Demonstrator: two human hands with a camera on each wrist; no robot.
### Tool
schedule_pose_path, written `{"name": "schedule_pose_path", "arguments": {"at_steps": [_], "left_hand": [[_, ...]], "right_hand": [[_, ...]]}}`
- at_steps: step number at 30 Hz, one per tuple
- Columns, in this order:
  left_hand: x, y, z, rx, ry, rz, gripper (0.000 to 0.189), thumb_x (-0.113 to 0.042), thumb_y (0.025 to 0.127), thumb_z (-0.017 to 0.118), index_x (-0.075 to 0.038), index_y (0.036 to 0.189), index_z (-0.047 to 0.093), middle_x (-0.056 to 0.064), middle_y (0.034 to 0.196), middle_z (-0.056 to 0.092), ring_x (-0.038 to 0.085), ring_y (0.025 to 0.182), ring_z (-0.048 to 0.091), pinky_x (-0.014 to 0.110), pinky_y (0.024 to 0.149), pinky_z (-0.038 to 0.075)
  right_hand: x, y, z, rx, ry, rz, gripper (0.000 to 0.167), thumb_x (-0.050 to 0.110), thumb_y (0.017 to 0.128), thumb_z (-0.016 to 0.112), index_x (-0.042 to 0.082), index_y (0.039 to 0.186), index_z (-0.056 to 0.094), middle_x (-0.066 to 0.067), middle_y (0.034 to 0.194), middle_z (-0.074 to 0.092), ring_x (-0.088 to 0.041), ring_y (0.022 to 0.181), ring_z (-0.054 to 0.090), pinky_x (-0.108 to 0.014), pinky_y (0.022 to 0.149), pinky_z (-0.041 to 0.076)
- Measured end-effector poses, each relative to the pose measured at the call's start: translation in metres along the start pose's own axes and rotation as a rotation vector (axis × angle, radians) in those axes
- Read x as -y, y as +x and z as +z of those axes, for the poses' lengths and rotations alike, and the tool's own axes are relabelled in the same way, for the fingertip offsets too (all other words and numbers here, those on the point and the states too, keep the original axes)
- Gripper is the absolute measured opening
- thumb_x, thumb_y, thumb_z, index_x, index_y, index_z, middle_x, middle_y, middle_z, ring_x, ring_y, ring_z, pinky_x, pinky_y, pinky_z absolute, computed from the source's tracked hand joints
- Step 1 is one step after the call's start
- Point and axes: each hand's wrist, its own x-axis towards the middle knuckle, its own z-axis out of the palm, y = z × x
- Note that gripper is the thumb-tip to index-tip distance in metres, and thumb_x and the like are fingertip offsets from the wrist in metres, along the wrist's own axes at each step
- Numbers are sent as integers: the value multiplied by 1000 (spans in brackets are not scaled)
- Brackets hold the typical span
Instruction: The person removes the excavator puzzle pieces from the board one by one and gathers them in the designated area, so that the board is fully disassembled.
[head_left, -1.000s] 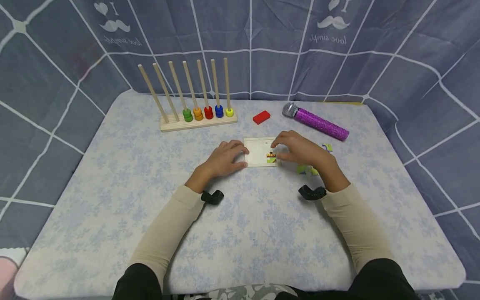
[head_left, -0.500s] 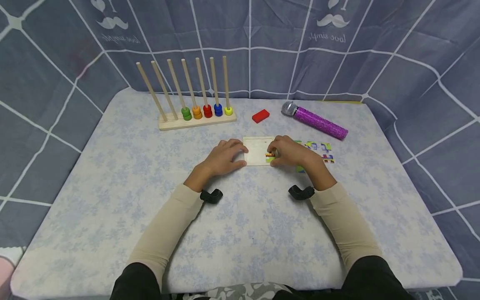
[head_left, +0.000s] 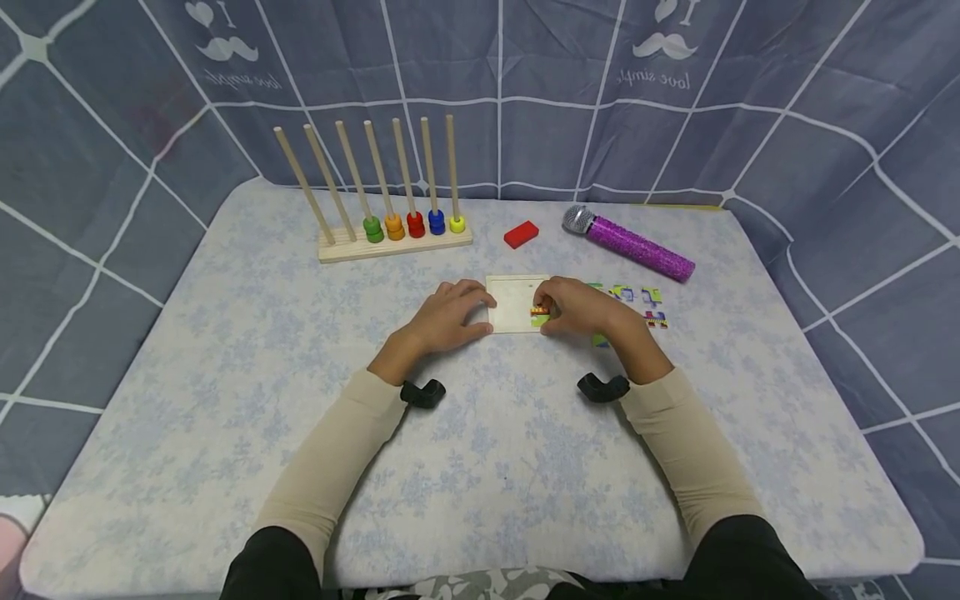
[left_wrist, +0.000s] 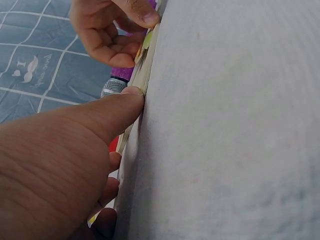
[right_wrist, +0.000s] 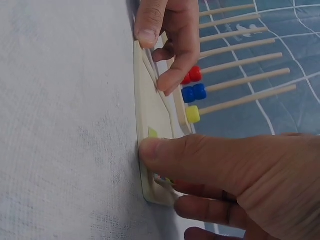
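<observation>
A shallow pale wooden puzzle tray [head_left: 512,304] lies on the table between the two hands. My left hand [head_left: 450,317] holds its left side, thumb at the near corner and fingertips toward the far edge. At the tray's right end, my right hand [head_left: 581,308] pinches a puzzle piece, mostly hidden under the fingers; its thumb [right_wrist: 160,150] sits at the near rim in the right wrist view. A green-and-red puzzle piece [head_left: 539,317] shows in the tray's near right part, beside those fingertips. Loose puzzle pieces [head_left: 622,292] lie just right of the tray, partly covered by the right hand.
A wooden peg rack [head_left: 330,252] with coloured rings stands at the back left. Behind the tray lies a red block [head_left: 521,234], and a glittery purple microphone [head_left: 637,248] is farther right. A grey-blue checked cloth [head_left: 450,75] hangs around the table's back and sides.
My right hand has moved slightly left and its fingers have closed down at the tray's right end, uncovering more loose pieces. The left hand has stayed at the tray's left side.
</observation>
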Motion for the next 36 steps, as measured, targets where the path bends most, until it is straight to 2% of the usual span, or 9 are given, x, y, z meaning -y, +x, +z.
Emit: {"name": "schedule_pose_path", "arguments": {"at_steps": [6, 14, 21, 25, 31, 36], "left_hand": [[-1, -1, -1, 1, 5, 2, 42, -38, 100, 65, -20, 138, 58, 7, 153, 41, 32, 128, 40, 50, 104, 36], [-3, -3, -3, -11, -15, 23, 41, -35, 100, 66, -17, 137, 59, 10, 151, 43, 35, 127, 41, 52, 104, 35], [-5, -3, -4, -4, -16, 17, 41, -36, 101, 65, -17, 137, 58, 10, 152, 41, 35, 129, 39, 52, 105, 34], [-5, -3, -3, -1, -12, 9, 41, -36, 100, 65, -18, 136, 59, 10, 152, 41, 35, 129, 39, 52, 106, 34], [-4, -1, -2, 15, -9, 0, 42, -38, 100, 65, -19, 137, 58, 9, 153, 40, 34, 130, 38, 52, 106, 34], [-3, 0, -1, 12, -5, -7, 42, -38, 100, 65, -19, 137, 58, 8, 153, 40, 34, 131, 38, 51, 107, 33]], "right_hand": [[6, -3, 0, -38, -67, -28, 36, 7, 81, 85, -2, 109, 64, -10, 100, 59, -24, 89, 51, -40, 82, 45], [10, -3, 1, -50, -160, -31, 35, 9, 83, 85, 2, 111, 66, -6, 101, 60, -22, 90, 53, -40, 83, 47], [10, -3, 4, -95, -231, -75, 35, 9, 81, 84, 3, 111, 65, -6, 98, 59, -22, 87, 53, -39, 81, 47], [9, -4, 4, -95, -204, -91, 36, 8, 83, 82, 2, 113, 64, -7, 99, 60, -22, 88, 54, -39, 81, 48], [2, -9, -4, -141, -127, -63, 32, 1, 87, 70, 0, 118, 63, -7, 92, 64, -23, 84, 57, -41, 76, 48], [-3, -10, -5, -85, -93, -66, 35, 11, 88, 76, 0, 119, 64, -10, 103, 62, -25, 93, 56, -42, 83, 47]]}}
